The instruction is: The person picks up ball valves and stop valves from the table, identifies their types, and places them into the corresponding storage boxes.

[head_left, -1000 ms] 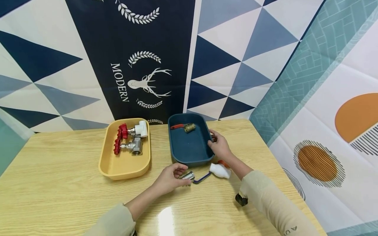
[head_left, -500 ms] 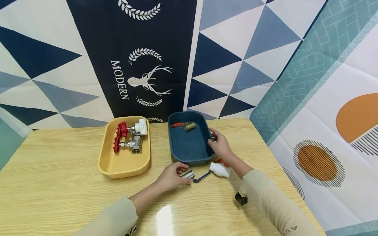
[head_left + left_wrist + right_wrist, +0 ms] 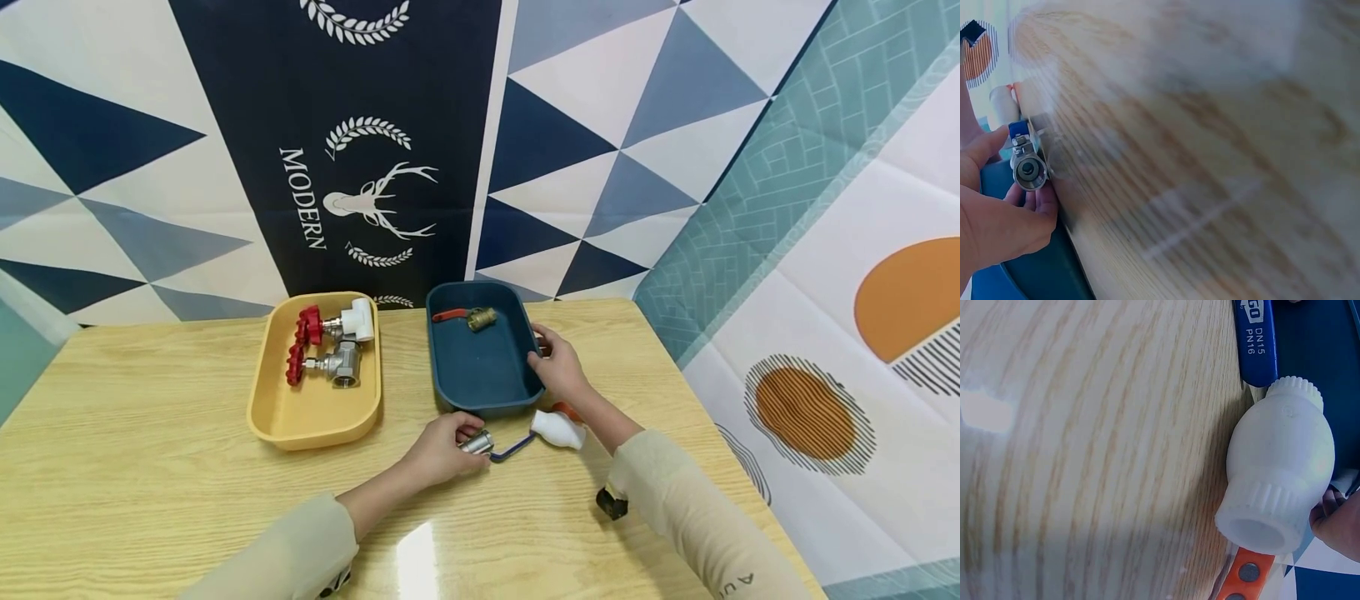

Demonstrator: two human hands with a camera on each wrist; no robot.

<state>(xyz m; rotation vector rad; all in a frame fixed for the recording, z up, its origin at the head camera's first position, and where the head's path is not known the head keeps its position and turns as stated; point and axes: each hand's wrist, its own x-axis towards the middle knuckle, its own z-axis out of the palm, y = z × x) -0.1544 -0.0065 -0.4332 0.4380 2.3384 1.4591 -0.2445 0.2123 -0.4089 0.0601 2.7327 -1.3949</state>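
In the left wrist view, a silver ball valve [image 3: 1029, 171] with a blue lever is held between the thumb and fingers of my left hand [image 3: 444, 450]. Its blue lever [image 3: 513, 448] points right along the table, in front of the blue bin [image 3: 480, 392]. My right hand [image 3: 561, 367] grips the bin's right rim, thumb over the edge and fingers at the outer side. Inside that bin lies a brass ball valve [image 3: 482, 319] with a red lever. A white plastic ball valve [image 3: 558, 430] with an orange handle [image 3: 1246, 575] rests on the table below my right hand.
To the left stands a yellow bin [image 3: 315, 421]. It holds a metal valve [image 3: 345, 364] and a white-bodied valve [image 3: 358, 321], both with red handwheels. A patterned cloth wall rises behind the wooden table [image 3: 150, 450].
My left hand has closed in slightly on the silver ball valve, its fingers now nearer around it. The right hand keeps its place on the bin rim. The head view has shifted a little.
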